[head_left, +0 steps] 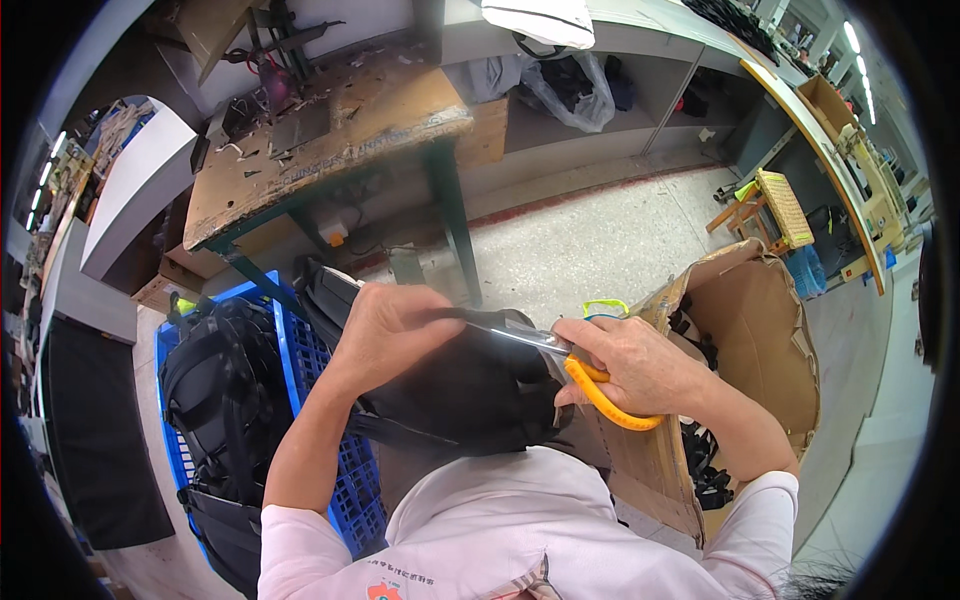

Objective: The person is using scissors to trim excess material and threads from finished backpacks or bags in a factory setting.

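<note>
My right hand [635,362] grips a pair of scissors [607,397] with orange handles, its blades pointing left. Just off the blade tips, my left hand [392,335] is closed in a pinch, slightly smeared by motion. A thin black strip seems to run from its fingers toward the blades. Below both hands a black bag [455,392] lies across my lap, and the blades pass over its upper part. Whether the blades touch the strip I cannot tell.
On my left a blue plastic crate [292,350] holds black backpacks [225,375]. To my right stands an open cardboard box [765,345] with black pieces inside. A worn wooden workbench [350,120] is ahead, and a small stool [785,208] stands farther right.
</note>
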### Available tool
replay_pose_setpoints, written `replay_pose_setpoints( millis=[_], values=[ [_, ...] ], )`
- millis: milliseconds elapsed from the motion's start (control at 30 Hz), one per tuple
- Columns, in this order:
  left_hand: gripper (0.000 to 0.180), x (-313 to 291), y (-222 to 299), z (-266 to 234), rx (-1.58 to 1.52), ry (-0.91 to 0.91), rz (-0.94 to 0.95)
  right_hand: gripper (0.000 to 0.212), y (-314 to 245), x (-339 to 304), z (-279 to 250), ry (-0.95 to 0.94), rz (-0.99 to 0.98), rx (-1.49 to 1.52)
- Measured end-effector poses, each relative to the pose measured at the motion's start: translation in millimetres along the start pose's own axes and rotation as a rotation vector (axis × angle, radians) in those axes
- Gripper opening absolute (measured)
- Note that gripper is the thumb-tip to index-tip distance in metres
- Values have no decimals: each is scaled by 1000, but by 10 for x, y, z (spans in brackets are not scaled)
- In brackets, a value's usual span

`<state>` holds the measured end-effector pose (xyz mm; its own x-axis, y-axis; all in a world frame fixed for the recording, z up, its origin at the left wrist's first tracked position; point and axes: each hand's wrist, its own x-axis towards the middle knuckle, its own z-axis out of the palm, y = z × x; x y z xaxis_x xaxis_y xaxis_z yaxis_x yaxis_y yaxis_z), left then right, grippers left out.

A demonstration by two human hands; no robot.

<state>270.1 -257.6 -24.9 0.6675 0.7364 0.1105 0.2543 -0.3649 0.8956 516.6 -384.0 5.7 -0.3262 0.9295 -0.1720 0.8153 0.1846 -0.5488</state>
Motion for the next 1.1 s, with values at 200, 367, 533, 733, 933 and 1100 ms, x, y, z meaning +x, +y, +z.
replay_pose_setpoints(
  millis=[200,367,533,733,933,1100],
  values=[
    [17,-33,1,-35,-12,-2,4,55,17,-5,6,11,-24,17],
    [18,-46,-34,-29,3,-3,9,53,-53,-12,-49,-17,3,-61],
    [17,-51,-22,-22,15,5,23,56,-114,34,-44,-10,4,-168],
    [19,-88,-1,-69,50,-21,-30,49,-70,51,49,-1,-35,-84],
    [20,-124,-21,-68,34,-28,-48,48,-86,48,40,-6,-24,-53],
    [17,-140,-56,-28,-35,14,-77,48,-144,129,36,6,-60,-151]
  ],
)
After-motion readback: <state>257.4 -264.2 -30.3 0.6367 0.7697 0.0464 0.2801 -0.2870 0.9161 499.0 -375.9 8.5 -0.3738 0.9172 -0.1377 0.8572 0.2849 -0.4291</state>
